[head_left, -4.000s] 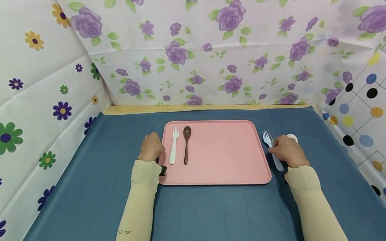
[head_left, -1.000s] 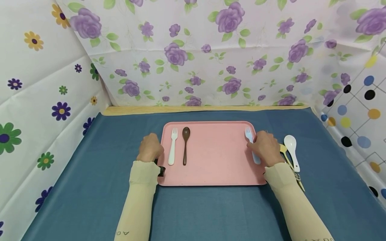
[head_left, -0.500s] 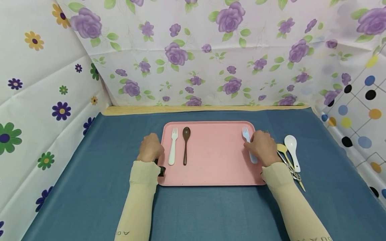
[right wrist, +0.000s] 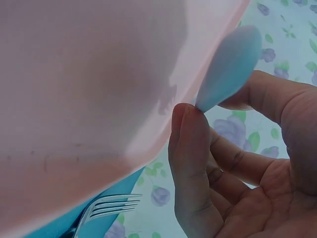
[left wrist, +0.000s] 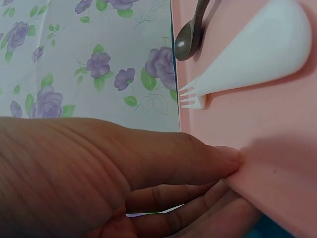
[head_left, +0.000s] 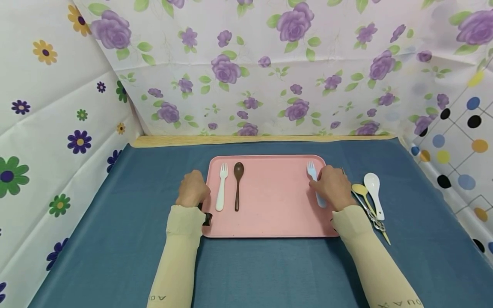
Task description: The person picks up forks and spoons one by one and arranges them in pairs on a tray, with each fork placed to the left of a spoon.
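The left hand (head_left: 192, 188) sits at the left edge of the pink tray (head_left: 275, 222), and the left wrist view shows its grip closed on the tray's rim, thumb on top and fingers curled beneath. Just right of it, on the tray's left part, a white fork (head_left: 221, 187) lies lengthwise with its tines pointing far, and a brown spoon (head_left: 238, 184) lies beside it, parallel, bowl at the far end. The tray rests on the blue surface (head_left: 115, 222). On the tray's right side the right hand (head_left: 332, 186) holds a light blue fork (head_left: 313, 173); its grip pinches the handle between thumb and fingers, the tines pointing far. Right of the tray, on the surface, lie a metal fork (right wrist: 106, 207), a gold spoon (head_left: 360, 191) and a white spoon (head_left: 374, 186), close together.
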Motion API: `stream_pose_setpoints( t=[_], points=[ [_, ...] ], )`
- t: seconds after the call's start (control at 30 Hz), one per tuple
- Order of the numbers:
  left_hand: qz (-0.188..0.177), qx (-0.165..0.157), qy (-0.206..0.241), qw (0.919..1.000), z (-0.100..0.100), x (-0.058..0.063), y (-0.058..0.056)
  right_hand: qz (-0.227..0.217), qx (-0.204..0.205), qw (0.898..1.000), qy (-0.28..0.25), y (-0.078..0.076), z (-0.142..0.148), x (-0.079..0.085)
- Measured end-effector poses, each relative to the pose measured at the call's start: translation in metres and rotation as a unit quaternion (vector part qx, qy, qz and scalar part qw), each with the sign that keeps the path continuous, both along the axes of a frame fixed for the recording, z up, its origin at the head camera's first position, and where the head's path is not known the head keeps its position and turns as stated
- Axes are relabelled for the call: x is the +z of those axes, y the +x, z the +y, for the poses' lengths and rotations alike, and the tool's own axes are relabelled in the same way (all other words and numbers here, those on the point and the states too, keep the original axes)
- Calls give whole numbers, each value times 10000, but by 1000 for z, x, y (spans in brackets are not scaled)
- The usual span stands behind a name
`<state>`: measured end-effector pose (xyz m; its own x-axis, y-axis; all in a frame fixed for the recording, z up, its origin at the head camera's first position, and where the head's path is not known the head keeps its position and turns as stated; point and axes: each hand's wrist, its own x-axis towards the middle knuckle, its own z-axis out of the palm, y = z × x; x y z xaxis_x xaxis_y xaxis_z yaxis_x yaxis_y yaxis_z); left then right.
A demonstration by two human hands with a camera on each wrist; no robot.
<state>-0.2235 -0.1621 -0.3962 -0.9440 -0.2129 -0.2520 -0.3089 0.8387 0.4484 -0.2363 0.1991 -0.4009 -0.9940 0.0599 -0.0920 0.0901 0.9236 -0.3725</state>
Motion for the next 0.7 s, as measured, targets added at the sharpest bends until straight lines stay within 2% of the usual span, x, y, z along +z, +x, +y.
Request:
stream_pose_setpoints(
  t=[0.43, 0.7],
  points=[
    [56, -4, 49, 10000, 0, 1, 2, -311, -53, 9994, -158, -2, -10, 3],
    [62, -38, 61, 10000, -1, 1, 1, -162, 54, 9997, -194, -3, -16, 1]
  ],
)
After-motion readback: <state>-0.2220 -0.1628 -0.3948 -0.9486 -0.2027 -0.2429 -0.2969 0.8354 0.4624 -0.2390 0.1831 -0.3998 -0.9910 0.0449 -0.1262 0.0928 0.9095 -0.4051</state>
